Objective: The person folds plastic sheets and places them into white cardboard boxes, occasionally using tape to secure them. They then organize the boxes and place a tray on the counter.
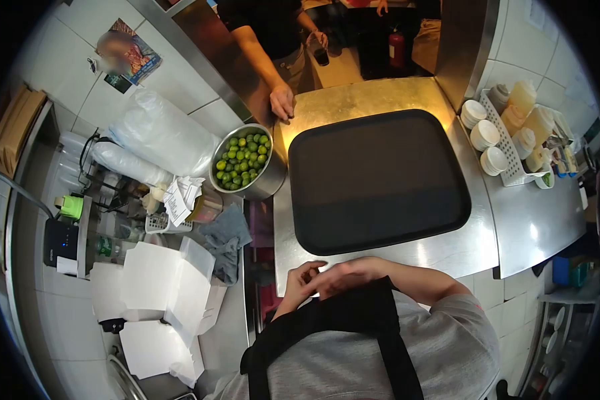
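In front of my chest, at the near edge of the metal counter, my two hands are close together. My left hand [303, 273] has loosely bent fingers, with nothing visible between them. My right hand [348, 274] reaches across toward the left one, its fingers stretched out and slightly blurred; I see nothing in it. Just beyond both hands lies a large black tray [380, 180] with rounded corners, flat on the counter [393, 259]. Neither hand touches the tray.
A metal pot of green limes [241, 160] stands left of the tray. White takeaway boxes [157, 287] and a grey cloth [227, 240] lie at left. Cups [485, 135] and a bottle basket [507, 150] are at right. Across the counter, another person's hand [282, 101] rests near the edge.
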The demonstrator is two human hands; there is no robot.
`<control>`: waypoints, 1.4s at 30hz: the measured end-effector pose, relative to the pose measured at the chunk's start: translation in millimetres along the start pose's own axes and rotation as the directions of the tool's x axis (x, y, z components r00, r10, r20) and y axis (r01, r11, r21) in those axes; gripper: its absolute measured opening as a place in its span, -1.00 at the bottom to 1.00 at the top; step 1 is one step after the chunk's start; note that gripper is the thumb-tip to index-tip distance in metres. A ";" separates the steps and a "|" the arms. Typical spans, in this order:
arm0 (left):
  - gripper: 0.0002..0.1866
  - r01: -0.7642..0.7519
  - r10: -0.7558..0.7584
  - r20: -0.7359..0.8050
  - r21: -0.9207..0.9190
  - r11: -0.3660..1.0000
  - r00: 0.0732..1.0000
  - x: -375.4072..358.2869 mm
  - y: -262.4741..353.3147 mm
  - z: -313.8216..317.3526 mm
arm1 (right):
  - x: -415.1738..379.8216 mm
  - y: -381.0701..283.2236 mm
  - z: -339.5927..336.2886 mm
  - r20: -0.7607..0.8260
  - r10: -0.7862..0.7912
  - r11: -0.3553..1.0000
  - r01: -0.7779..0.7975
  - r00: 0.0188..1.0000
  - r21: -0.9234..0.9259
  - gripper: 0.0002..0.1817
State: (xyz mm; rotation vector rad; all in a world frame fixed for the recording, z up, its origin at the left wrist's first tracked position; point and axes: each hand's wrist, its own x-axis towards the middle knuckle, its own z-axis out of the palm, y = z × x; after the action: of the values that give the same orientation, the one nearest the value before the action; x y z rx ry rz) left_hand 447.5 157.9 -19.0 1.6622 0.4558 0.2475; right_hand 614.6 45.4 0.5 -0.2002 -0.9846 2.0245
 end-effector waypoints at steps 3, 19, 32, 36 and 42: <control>-0.74 0.035 -0.035 -0.022 0.018 0.999 0.999 -1.2 6.1 3.5 | -61.6 -8.0 23.0 -0.249 -0.076 0.996 0.082 0.966 0.014 0.25; -0.77 -0.020 0.021 -0.042 0.043 0.999 0.999 -1.7 1.1 4.4 | -76.8 -60.6 -10.1 -0.513 -0.567 0.791 0.600 0.644 -0.121 -0.15; -0.76 -0.129 -0.027 0.375 0.384 0.914 0.927 44.1 36.7 1.0 | 17.8 45.1 -40.4 -0.098 0.233 0.971 -0.237 0.967 -0.025 -0.56; -0.64 -0.418 -0.064 0.593 0.635 0.650 0.803 60.6 86.0 26.9 | 25.1 58.8 -46.5 -0.050 0.302 0.953 -0.304 0.952 -0.024 -0.54; -0.61 -0.483 0.140 0.675 0.352 0.801 0.724 62.2 77.4 80.0 | 12.9 60.9 -31.0 -0.054 0.280 0.959 -0.282 0.959 -0.041 -0.51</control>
State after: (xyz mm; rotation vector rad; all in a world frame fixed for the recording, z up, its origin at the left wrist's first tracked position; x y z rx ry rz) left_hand 548.3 106.1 39.3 2.2209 -0.3296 -0.2048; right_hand 582.8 52.9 -60.9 -0.4347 -1.0214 2.2417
